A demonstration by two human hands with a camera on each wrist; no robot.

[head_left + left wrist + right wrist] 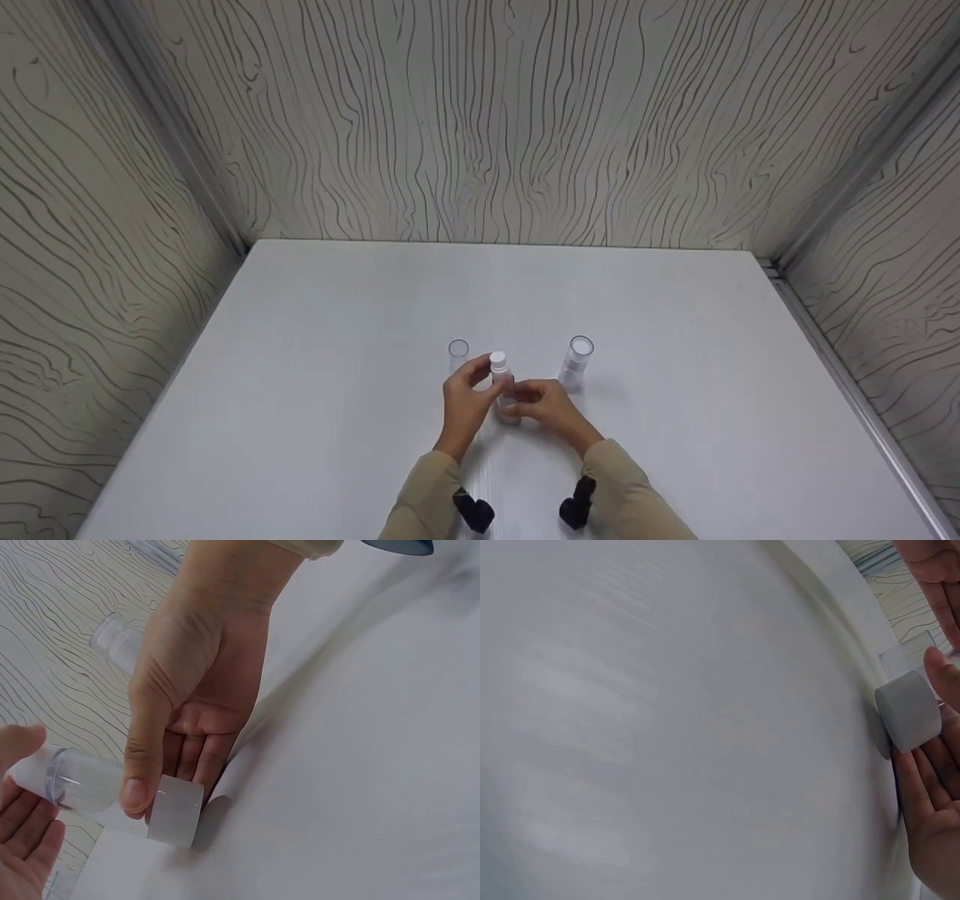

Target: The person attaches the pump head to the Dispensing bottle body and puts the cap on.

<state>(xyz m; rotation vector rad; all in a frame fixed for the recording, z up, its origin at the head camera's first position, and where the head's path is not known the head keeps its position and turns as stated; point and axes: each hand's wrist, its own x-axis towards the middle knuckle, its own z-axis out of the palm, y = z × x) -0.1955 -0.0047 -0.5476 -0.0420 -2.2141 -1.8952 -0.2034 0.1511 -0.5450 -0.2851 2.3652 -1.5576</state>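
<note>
Near the front middle of the white table, both hands are on one small upright piece: a clear cylinder (94, 784) with a frosted white base (175, 814), and a small white-capped bottle (498, 360) at its upper end. My left hand (466, 397) pinches the bottle between thumb and fingers just under the cap. Lower down, my right hand (551, 405) grips the cylinder near the base, thumb on the near side and fingers behind. In the right wrist view the base (907, 714) is close over the tabletop.
Just beyond the left hand stands a clear tube (458, 349), partly hidden by that hand. Another clear tube (577, 364), with white inside, stands behind the right hand. Wood-grain panels (480, 127) rise behind and at both sides of the table (300, 337).
</note>
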